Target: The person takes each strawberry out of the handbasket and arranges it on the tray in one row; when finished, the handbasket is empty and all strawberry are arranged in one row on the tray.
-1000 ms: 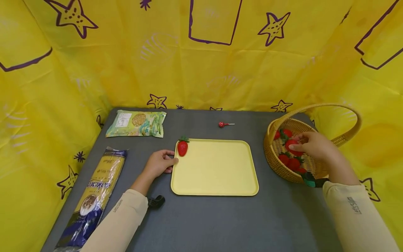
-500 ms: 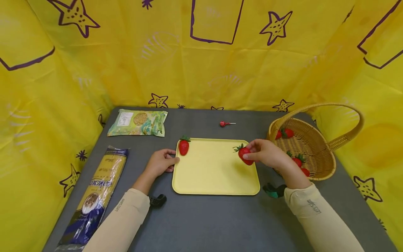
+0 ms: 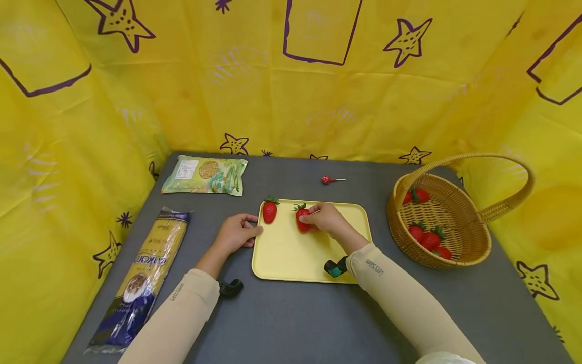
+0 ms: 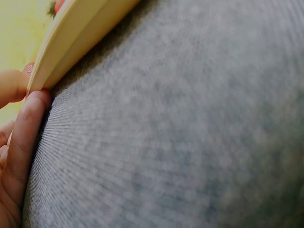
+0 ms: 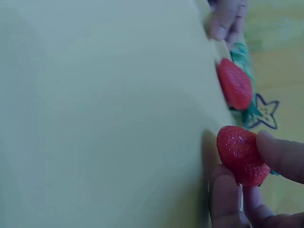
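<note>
My right hand pinches a red strawberry with green leaves close over the back part of the yellow tray. In the right wrist view the thumb is on one side of this strawberry and the fingers on the other. A second strawberry lies in the tray's back left corner, leaves toward the back. My left hand grips the tray's left edge. The left wrist view has its thumb and a finger closed on the rim.
A wicker basket with a tall handle stands right of the tray, holding several strawberries. Behind the tray lies a red lollipop. On the left are a green food packet and a long pack of pasta.
My right hand has taken a strawberry from the basket and carried it left over the tray, beside the first strawberry. The left hand has kept its grip on the tray edge.
</note>
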Motion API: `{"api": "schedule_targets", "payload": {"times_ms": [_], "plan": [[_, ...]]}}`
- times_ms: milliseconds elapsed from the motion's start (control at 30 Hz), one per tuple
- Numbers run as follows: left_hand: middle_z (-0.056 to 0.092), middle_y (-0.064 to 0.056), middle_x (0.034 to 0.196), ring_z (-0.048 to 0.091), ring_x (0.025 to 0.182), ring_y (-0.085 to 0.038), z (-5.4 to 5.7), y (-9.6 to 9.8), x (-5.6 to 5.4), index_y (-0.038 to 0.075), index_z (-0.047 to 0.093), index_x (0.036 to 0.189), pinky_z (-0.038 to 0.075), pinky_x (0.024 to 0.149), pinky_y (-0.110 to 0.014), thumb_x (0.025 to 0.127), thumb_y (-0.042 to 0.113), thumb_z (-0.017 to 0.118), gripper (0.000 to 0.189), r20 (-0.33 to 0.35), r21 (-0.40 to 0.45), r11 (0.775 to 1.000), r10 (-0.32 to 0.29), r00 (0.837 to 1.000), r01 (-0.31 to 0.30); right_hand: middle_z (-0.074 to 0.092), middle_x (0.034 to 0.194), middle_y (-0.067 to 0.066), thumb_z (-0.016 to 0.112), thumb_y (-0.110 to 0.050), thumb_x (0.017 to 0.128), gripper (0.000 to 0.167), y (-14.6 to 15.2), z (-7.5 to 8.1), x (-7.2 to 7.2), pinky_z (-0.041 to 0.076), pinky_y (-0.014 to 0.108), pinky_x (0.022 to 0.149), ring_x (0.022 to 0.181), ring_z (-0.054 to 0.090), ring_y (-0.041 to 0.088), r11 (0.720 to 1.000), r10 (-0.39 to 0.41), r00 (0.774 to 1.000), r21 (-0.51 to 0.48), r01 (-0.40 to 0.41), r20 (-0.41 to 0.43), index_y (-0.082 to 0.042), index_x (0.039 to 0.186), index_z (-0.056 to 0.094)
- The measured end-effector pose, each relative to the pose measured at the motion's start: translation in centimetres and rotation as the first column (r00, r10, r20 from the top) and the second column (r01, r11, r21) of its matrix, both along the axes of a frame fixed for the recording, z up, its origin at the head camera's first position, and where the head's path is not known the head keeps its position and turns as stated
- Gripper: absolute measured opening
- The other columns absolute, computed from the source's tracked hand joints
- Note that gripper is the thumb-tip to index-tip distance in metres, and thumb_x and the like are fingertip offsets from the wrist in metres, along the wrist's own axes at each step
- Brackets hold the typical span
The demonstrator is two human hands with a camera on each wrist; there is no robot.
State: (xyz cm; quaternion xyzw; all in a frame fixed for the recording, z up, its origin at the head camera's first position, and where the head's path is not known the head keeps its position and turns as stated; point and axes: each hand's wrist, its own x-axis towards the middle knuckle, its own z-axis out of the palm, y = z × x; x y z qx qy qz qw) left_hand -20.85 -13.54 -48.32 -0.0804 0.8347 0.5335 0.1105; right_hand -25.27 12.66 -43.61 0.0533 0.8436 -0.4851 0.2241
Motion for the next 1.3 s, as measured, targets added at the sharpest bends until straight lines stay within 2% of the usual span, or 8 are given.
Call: {"api": "schedule_targets", "payload": {"times_ms": [100, 367, 533, 733, 1167, 1300], "plan": [[0.064, -0.010, 0.083, 0.064, 0.057, -0.018, 0.1, 0.1, -0.1, 0.006, 0.066, 0.117, 0.057, 0.053, -0.031, 0.085, 0.020, 0.077, 0.036, 0.006, 0.001, 1.000, -0.001, 1.000, 0.001, 0.060, 0.099, 0.012, 0.082, -0.019, 0.082, 0.035, -1.5, -0.3, -0.5, 0.052, 0.028, 0.066, 0.076, 0.059, 0.022, 1.000, -0.015, 1.000, 0.014, 0.015, -0.007, -0.001, 0.101, 0.059], [0.064, -0.010, 0.082, 0.064, 0.057, -0.018, 0.5, 0.3, -0.2, 0.005, 0.066, 0.116, 0.057, 0.053, -0.031, 0.085, 0.019, 0.078, 0.036, -0.004, 0.014, 1.000, -0.017, 1.000, 0.017, 0.059, 0.096, 0.011, 0.081, -0.020, 0.083, 0.033, -3.9, 0.2, -1.6, 0.054, 0.029, 0.067, 0.074, 0.061, 0.022, 0.999, -0.047, 0.999, 0.025, 0.047, -0.019, -0.002, 0.099, 0.058], [0.064, -0.010, 0.082, 0.064, 0.057, -0.017, 0.5, 0.4, -0.4, 0.005, 0.065, 0.117, 0.057, 0.053, -0.031, 0.086, 0.020, 0.078, 0.037, -0.004, 0.023, 0.999, -0.034, 0.999, 0.034, 0.060, 0.098, 0.011, 0.081, -0.020, 0.083, 0.032, -4.6, 0.2, -2.0, 0.055, 0.028, 0.066, 0.071, 0.062, 0.020, 0.994, -0.091, 0.996, 0.054, 0.091, -0.003, -0.002, 0.099, 0.059], [0.064, -0.011, 0.082, 0.063, 0.057, -0.018, 0.5, 0.5, -0.6, 0.005, 0.066, 0.116, 0.057, 0.052, -0.031, 0.085, 0.020, 0.078, 0.036, -0.005, 0.017, 0.999, -0.032, 0.999, 0.032, 0.061, 0.099, 0.012, 0.081, -0.018, 0.083, 0.032, -4.8, 0.3, -1.8, 0.056, 0.028, 0.066, 0.070, 0.063, 0.020, 0.991, -0.134, 0.991, 0.027, 0.134, 0.002, -0.001, 0.101, 0.060], [0.063, -0.011, 0.081, 0.063, 0.056, -0.017, 0.1, 0.3, -0.5, 0.005, 0.066, 0.116, 0.057, 0.052, -0.031, 0.085, 0.020, 0.078, 0.036, 0.003, 0.027, 0.999, -0.030, 1.000, 0.030, 0.064, 0.093, 0.013, 0.081, -0.016, 0.083, 0.031, -4.9, -0.1, -1.5, 0.058, 0.030, 0.069, 0.071, 0.067, 0.022, 0.993, -0.115, 0.993, -0.019, 0.115, -0.003, 0.002, 0.100, 0.063], [0.064, -0.010, 0.082, 0.064, 0.057, -0.017, 0.0, -0.6, 0.0, 0.005, 0.065, 0.117, 0.057, 0.053, -0.031, 0.086, 0.021, 0.078, 0.037, 0.012, 0.022, 1.000, -0.009, 1.000, 0.009, 0.062, 0.096, 0.011, 0.082, -0.022, 0.082, 0.038, -5.4, -0.2, -1.5, 0.057, 0.031, 0.070, 0.072, 0.066, 0.023, 0.998, -0.057, 0.998, -0.002, 0.057, -0.020, 0.001, 0.104, 0.062]]}}
